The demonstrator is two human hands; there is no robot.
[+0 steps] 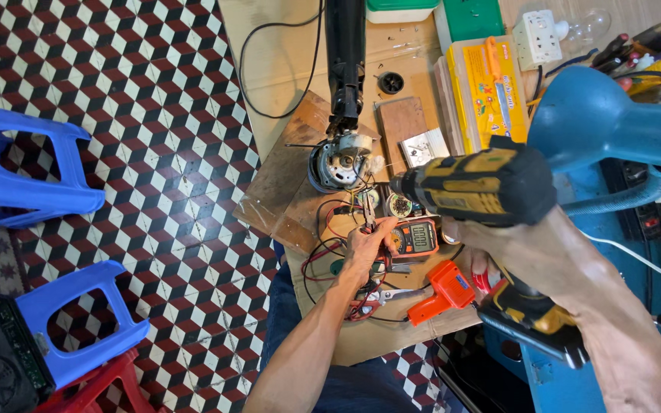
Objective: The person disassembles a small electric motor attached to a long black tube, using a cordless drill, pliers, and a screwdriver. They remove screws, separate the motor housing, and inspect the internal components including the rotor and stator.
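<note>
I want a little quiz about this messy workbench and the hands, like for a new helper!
1. True or false: the right hand holds a yellow and black cordless drill.
2. What colour is the soldering gun lying on the wooden board?
3. Which is nearest the left hand? A) the plastic stool B) the meter C) the socket strip

Key: 1 true; 2 orange; 3 B.

yellow-black cordless drill point(483, 187) raised level above the bench, chuck pointing left.
</note>
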